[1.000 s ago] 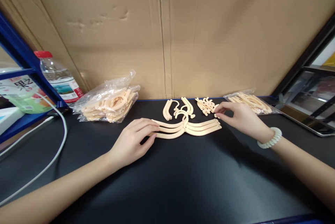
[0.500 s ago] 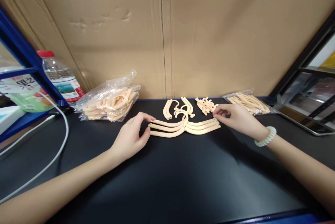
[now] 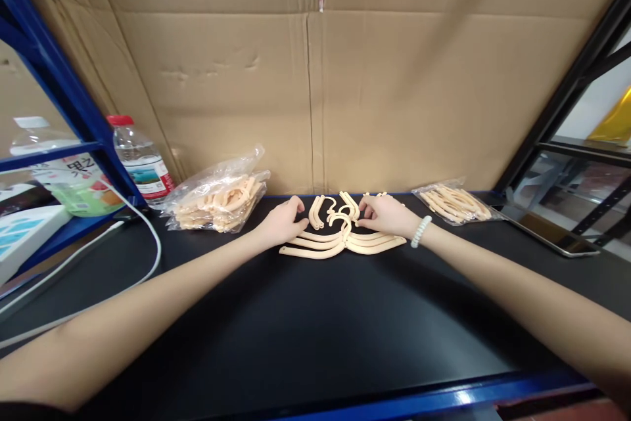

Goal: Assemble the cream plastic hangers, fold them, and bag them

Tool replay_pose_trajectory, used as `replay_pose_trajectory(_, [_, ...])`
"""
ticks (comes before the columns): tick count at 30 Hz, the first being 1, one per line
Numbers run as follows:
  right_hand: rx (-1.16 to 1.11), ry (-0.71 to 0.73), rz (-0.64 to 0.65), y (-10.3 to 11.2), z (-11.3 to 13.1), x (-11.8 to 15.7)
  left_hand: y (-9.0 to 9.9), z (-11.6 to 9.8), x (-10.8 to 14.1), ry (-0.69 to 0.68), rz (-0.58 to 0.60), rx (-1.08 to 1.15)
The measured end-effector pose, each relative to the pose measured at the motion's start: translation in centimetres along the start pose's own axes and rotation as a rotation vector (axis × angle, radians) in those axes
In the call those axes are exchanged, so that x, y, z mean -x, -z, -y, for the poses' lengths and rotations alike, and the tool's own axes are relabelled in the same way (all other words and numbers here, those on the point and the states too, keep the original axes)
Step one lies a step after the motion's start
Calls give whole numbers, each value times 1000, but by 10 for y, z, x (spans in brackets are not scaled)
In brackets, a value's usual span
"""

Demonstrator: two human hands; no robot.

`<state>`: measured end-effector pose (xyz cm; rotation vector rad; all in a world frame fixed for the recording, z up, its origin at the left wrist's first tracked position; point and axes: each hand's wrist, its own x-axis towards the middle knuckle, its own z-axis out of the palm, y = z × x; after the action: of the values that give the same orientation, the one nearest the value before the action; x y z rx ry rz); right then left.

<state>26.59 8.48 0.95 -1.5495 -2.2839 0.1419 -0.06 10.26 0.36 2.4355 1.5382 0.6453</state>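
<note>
From the head view, here are the three spread hangers (image 3: pixel 315 253), lying stacked one behind another on the dark tabletop (image 3: pixel 320 322), and everything else sits around them! Their arms meet in the middle beneath the curved hooks (image 3: pixel 340 217), so I'd call those three put together, though the joints are too small to check. Just behind the hangers, the left curved pieces (image 3: pixel 316 212) and the right curved pieces (image 3: pixel 351 203) look loose, so those seem unassembled; farther back and right, small pieces (image 3: pixel 382 194) peek out past a hand. Now the hands: the left hand (image 3: pixel 280 224) is at the hangers' left arms, thumb and fingers apart with nothing visible between them. Over the hangers' right arms comes the right hand (image 3: pixel 387 215), fingertips beside those right curved pieces, and whether they're pinching one, I cannot tell. Plenty remains packed, too: a bulky plastic bag (image 3: pixel 219 201) behind and left of the hangers, a flatter plastic bag (image 3: pixel 454 202) behind and right
</note>
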Motion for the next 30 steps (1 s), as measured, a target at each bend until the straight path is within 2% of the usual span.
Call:
replay_pose_trajectory(7, [75,-46,36,-10,16,-13,-10,-1,-30,58,63,-96])
replay_pose_trajectory(15, [-64,-101,-35,0,14,-10,-7,-4,-29,84,87,-126])
replay_pose_trajectory(21, [-406,-272,-81,10,6,-8,-9,-9,-30,126,92,-138])
replay_pose_trajectory(25, [-720,-423,-57,12,0,-8,-8,-12,-34,171,116,-128])
replay_pose_trajectory(30, [-1071,-510,-10,15,-4,-5,-6,-15,-39,231,154,-80])
